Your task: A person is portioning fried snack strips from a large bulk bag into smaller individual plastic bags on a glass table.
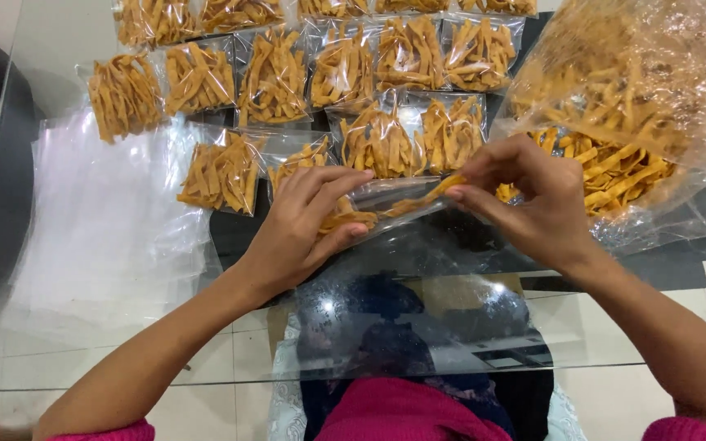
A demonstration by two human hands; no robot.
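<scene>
The glass table ran wide under everything, its near edge crossing just above the person's lap, with bare glass showing near that edge. A stack of empty clear bags covered the left part, reaching close to the table's left edge. A big open sack of fried strips filled the upper right, sagging toward the right hand. Rows of filled small packets lay edge to edge along the far side. Between both hands, just in front of those rows, hung a small clear bag, partly filled. The left hand curled its fingers round the bag's filled end; the right hand pinched a strip at the bag's mouth
</scene>
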